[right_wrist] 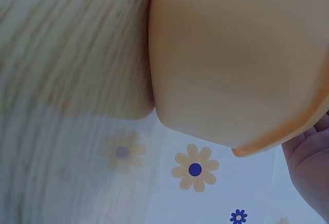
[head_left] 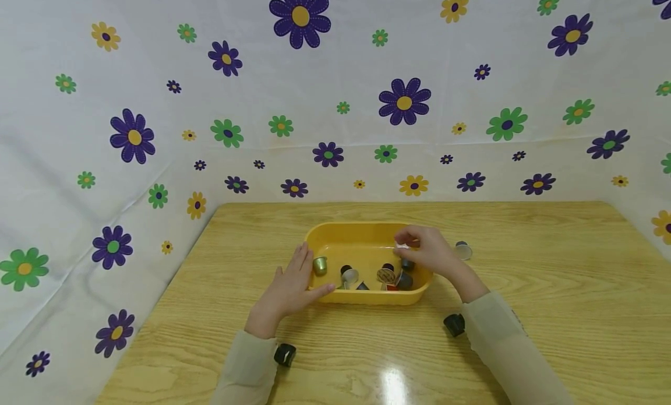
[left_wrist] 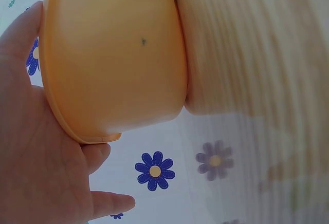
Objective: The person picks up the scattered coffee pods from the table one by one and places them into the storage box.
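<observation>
A yellow plastic tub (head_left: 362, 297) stands on the table with several coffee capsules inside. My left hand (head_left: 288, 288) rests on its left end, fingers straight along the rim and thumb over the near edge; the left wrist view shows the palm against the rim. A green capsule (head_left: 320, 266) lies just inside, beside those fingers. Over the right end, my right hand (head_left: 427, 250) pinches a small whitish piece, apparently a coffee capsule (head_left: 402, 246), mostly hidden by the fingers. Below it lie dark capsules (head_left: 404, 280) and a brown-lidded capsule (head_left: 387, 274). Another capsule (head_left: 350, 275) shows its pale lid.
Outside the tub, a pale-lidded capsule (head_left: 463, 251) lies to the right. One black capsule (head_left: 454, 324) is near the right sleeve, another black capsule (head_left: 285, 355) beside the left sleeve. A white flowered cloth (head_left: 335, 73) hangs behind the wooden table (head_left: 356, 352).
</observation>
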Demonstrator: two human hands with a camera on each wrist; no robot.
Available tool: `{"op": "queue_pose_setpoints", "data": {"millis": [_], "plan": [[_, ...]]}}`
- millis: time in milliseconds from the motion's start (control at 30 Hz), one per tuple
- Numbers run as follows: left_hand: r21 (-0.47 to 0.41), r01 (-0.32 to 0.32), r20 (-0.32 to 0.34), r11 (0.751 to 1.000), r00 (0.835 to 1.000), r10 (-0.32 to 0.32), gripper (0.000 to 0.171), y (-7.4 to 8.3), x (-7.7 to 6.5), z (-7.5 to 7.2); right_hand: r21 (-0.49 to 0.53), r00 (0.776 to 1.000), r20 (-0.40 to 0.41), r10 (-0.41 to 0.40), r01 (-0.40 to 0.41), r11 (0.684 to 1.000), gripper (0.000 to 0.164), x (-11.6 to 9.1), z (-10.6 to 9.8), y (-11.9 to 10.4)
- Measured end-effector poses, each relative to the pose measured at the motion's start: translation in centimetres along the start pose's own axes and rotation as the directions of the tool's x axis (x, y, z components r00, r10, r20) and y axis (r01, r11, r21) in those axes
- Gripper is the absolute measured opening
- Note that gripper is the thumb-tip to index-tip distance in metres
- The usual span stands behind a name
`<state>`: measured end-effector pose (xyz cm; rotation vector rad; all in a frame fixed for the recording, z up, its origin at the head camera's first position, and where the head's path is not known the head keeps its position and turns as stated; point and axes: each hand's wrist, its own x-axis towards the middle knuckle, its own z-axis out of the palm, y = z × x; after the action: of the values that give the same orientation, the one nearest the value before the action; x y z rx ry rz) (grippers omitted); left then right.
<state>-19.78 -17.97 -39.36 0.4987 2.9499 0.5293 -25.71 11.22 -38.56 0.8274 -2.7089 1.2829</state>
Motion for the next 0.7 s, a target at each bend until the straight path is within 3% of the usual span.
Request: {"op": "queue_pose_setpoints", "data": {"millis": [700], "plan": [[0.005,0.006,0.008,1.000,1.000,-0.006,0.093,0.0,0.1,0.0,-0.005,0.999,-0.033,0.036,-0.036,0.999,0.025,-1.3,-2.1,0.5]]}}
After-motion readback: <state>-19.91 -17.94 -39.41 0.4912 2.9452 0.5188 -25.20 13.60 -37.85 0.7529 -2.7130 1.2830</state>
